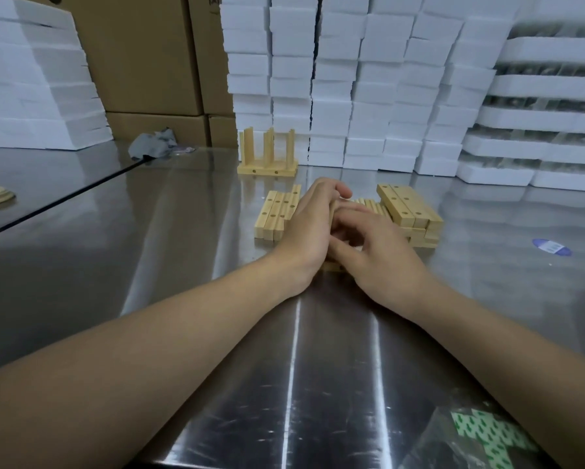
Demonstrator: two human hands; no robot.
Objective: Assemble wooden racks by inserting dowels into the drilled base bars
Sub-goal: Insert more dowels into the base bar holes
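Both hands meet over wooden rack parts on a steel table [189, 231].

The left hand [313, 225] and right hand [375, 252] are pressed together with fingers curled; a sliver of wood [333, 266] shows beneath them, but I cannot tell what either hand grips. Drilled base bars [277, 214] lie side by side just left of the hands, and a stack of bars [407, 211] sits just right. Dowels [372, 206] lie between the two groups, behind the fingers. A finished rack [267, 154] stands upright farther back, in front of white foam boxes [369, 79]. A grey cloth [154, 145] lies at far left and a blue sticker [551, 247] at right.
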